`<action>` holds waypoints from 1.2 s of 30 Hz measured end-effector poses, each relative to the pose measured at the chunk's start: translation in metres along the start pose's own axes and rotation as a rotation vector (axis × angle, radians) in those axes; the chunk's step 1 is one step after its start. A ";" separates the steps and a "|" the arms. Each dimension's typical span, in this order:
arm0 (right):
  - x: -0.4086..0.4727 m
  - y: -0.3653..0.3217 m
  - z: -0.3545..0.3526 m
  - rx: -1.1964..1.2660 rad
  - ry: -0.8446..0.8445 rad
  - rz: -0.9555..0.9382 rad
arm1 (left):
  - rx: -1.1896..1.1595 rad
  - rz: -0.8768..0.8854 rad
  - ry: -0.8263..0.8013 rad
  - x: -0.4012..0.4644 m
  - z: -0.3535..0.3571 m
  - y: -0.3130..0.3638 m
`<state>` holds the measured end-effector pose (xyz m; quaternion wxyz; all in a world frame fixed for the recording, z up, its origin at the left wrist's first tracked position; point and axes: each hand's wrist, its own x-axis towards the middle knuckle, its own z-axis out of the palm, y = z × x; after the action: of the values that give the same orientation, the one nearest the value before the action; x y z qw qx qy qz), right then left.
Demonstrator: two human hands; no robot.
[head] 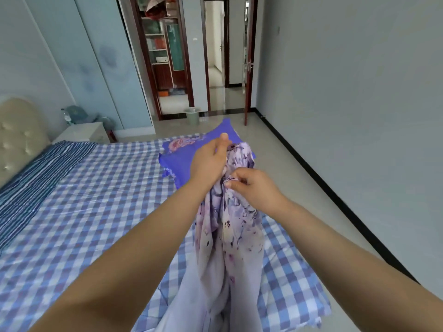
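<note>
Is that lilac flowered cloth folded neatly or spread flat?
Neither: the cloth hangs bunched from the left hand and right hand.

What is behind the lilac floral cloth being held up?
A blue pillow lying on the checked sheet; the cloth hides the pillow's right part and the sheet beneath.
</note>
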<state>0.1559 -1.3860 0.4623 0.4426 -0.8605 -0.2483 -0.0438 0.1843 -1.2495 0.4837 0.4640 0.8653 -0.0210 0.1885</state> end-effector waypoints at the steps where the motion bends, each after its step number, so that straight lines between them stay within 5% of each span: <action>1: -0.001 0.005 0.003 0.054 0.015 0.049 | -0.017 0.011 0.038 -0.001 0.002 -0.006; 5: 0.000 0.018 0.016 0.180 0.020 0.128 | -0.078 -0.003 0.178 -0.006 0.010 -0.027; 9: 0.011 0.020 0.022 0.218 0.030 0.026 | -0.134 0.015 0.145 -0.015 0.016 -0.035; 18: 0.020 0.029 0.042 0.233 -0.223 -0.039 | -0.511 -0.203 0.222 -0.024 0.016 -0.050; 29: 0.014 0.029 0.051 0.312 -0.163 0.028 | -0.496 -0.259 0.203 -0.038 0.017 -0.055; 36: 0.012 0.034 0.045 0.262 -0.170 0.074 | -0.456 -0.122 0.129 -0.055 0.026 -0.052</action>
<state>0.1762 -1.3625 0.4135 0.5298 -0.8046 -0.2565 0.0783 0.1521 -1.2485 0.4100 0.6583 0.7239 0.0189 0.2056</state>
